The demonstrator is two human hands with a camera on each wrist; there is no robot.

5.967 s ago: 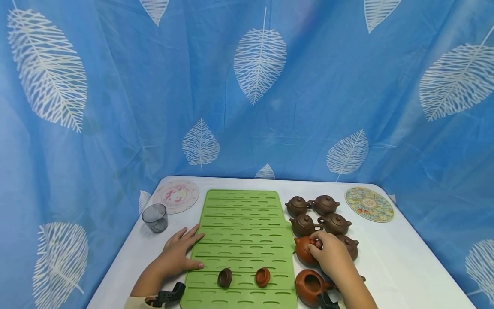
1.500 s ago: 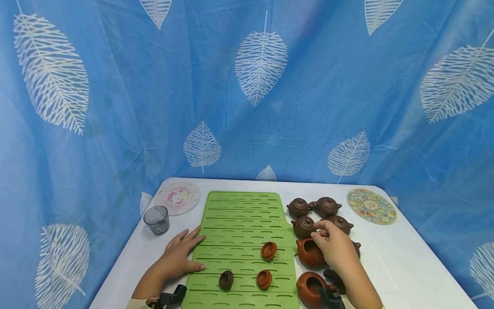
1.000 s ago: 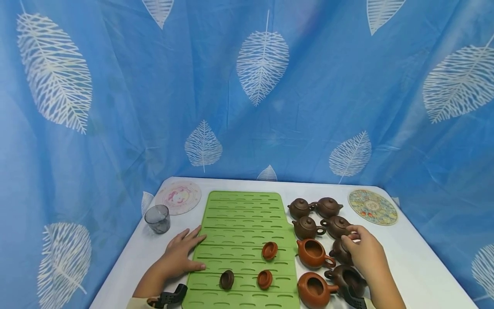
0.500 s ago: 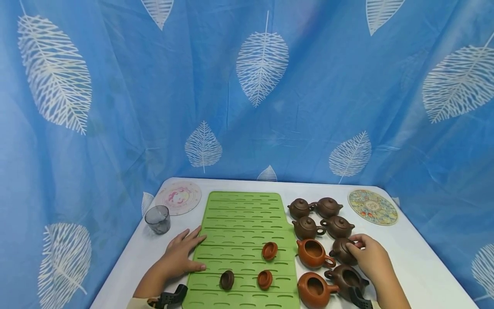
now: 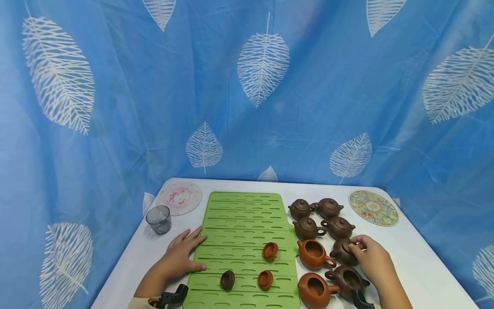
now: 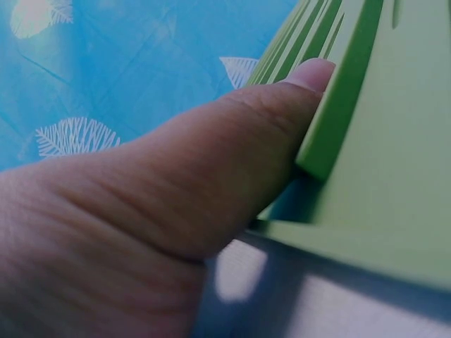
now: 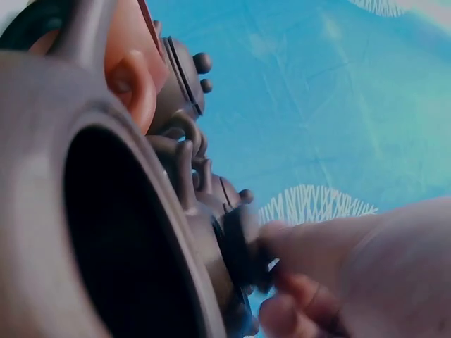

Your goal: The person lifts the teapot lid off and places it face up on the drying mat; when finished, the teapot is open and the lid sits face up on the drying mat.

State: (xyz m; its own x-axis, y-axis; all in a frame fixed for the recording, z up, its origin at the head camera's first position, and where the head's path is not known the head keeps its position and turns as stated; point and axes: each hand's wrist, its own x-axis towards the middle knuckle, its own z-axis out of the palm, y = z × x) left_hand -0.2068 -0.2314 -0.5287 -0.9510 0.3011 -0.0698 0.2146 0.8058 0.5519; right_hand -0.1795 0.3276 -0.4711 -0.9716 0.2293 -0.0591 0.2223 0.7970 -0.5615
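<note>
My right hand point(image 5: 372, 259) pinches the lid point(image 7: 243, 246) of a dark brown teapot point(image 5: 341, 254) in the right-hand column; in the right wrist view the lid is blurred and looks tilted at the mouth. Just nearer stands a brown teapot point(image 5: 339, 292) without a lid, its round opening large in the right wrist view. Two orange-red teapots, one farther point(image 5: 308, 259) and one nearer point(image 5: 307, 296), are also lidless. On the green mat point(image 5: 243, 240) lie a brown lid point(image 5: 227, 280) and two orange-red lids point(image 5: 270, 251). My left hand point(image 5: 179, 256) rests spread along the mat's left edge, thumb on it.
Several lidded brown teapots point(image 5: 307, 229) stand close together behind the open ones. A grey glass point(image 5: 159, 221) and a pink round mat point(image 5: 179, 198) are at the far left, a patterned round mat point(image 5: 373, 208) at the far right. Blue leaf-print cloth point(image 5: 247, 128) surrounds the white table.
The farther orange-red teapot's lid has been taken off and now lies on the mat. My right hand then moved right and took hold of the brown teapot's lid. My left hand stayed.
</note>
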